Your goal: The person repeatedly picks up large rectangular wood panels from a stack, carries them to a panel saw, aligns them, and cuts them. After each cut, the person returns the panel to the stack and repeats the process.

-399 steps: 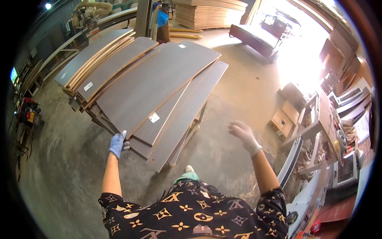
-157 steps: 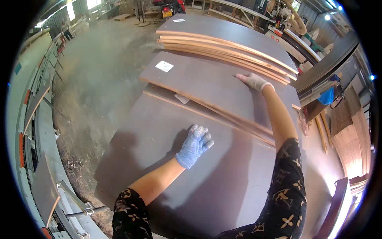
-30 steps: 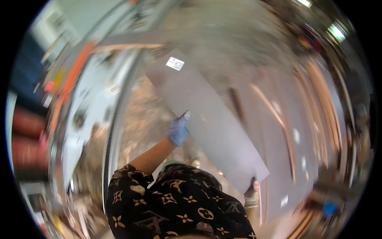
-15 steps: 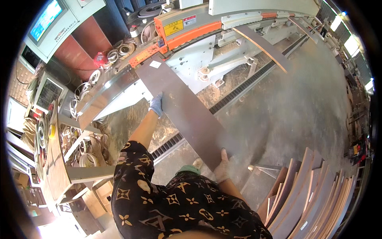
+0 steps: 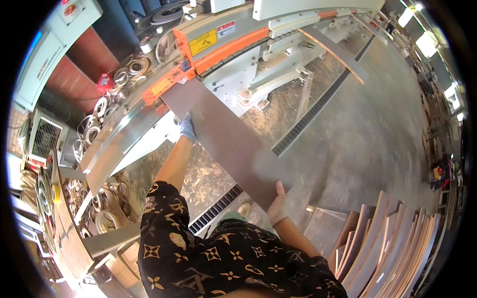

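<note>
Between gloved hands [image 5: 187, 128] [image 5: 278, 205]: a smooth rectangular board [image 5: 226, 141].

- Long, flat rectangular board [image 5: 223, 131]: plain brown-grey
- Thin, snug left glove [image 5: 187, 129]: pale blue
- Right glove [image 5: 278, 211]: off-white
- Short-sleeved fabric shirt [image 5: 223, 263]: black, tan-and-grey flower motifs

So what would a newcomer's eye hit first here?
Probably the long brown board mid-view, held by the left hand along its left edge and the right hand near its closer end. Next, the orange-trimmed machine at its far end, then the stacked boards at lower right.
</note>
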The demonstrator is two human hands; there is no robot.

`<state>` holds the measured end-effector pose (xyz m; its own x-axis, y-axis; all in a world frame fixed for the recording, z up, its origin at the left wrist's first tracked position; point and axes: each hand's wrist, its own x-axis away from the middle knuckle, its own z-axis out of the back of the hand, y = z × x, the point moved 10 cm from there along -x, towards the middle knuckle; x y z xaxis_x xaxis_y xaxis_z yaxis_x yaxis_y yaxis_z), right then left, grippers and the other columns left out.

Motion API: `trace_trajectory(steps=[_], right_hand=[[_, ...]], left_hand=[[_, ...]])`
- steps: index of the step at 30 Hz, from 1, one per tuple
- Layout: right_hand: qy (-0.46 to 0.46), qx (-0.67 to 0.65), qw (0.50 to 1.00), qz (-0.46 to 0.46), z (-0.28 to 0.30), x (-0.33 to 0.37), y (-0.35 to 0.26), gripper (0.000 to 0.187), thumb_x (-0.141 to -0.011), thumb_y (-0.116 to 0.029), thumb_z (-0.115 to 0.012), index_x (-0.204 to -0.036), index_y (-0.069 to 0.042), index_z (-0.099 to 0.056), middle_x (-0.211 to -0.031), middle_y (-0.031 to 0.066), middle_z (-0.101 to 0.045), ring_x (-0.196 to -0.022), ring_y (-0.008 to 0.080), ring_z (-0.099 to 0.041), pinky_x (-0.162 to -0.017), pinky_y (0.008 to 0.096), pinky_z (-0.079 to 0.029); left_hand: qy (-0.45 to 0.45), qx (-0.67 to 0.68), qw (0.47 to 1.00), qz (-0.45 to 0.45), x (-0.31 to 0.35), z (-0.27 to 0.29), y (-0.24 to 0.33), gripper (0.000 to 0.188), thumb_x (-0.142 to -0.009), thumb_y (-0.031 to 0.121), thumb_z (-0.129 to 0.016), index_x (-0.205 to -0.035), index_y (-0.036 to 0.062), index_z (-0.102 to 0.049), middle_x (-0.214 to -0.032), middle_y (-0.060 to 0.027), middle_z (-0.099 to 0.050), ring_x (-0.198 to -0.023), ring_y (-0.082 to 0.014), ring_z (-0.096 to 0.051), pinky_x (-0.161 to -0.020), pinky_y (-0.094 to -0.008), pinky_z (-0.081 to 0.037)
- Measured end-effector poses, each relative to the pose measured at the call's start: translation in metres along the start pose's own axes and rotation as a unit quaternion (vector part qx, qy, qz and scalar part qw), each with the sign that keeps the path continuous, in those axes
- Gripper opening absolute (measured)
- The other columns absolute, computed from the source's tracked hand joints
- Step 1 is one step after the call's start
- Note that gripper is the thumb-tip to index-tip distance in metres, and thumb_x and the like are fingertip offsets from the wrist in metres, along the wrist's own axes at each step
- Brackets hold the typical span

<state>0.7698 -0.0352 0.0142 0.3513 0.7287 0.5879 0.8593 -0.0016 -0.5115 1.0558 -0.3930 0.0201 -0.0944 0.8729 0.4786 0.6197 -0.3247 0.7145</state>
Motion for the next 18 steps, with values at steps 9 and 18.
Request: trace_trajectory(steps=[9, 18], right_hand=[[0.135, 0.201, 0.968, 0.073, -0.011, 0.01, -0.093, 0.076, -0.079, -0.04, -0.069, -0.131, 0.006, -0.039, -0.125, 0.0204, -0.052, -0.117, 0.029, -0.048, -0.098, 0.0372, -0.038], [0.425, 0.585, 0.564, 0.399, 0.231, 0.352, -0.363, 0.052, -0.067, -0.024, -0.075, -0.113, -0.008, -0.056, -0.104, 0.0155, -0.06, -0.098, 0.0301, -0.055, -0.084, 0.0412, -0.045]], left_hand=[[-0.199, -0.107, 0.974, 0.031, -0.068, -0.09, -0.009, 0.045, -0.089, 0.037, -0.052, -0.124, 0.0093, -0.05, -0.116, -0.0086, -0.057, -0.098, -0.0221, -0.057, -0.085, -0.0355, -0.047], [-0.142, -0.238, 0.952, -0.13, 0.139, -0.12, -0.076, 0.05, -0.093, 0.033, -0.048, -0.139, 0.0187, -0.034, -0.128, -0.0118, -0.047, -0.111, -0.0265, -0.048, -0.092, -0.0394, -0.044]])
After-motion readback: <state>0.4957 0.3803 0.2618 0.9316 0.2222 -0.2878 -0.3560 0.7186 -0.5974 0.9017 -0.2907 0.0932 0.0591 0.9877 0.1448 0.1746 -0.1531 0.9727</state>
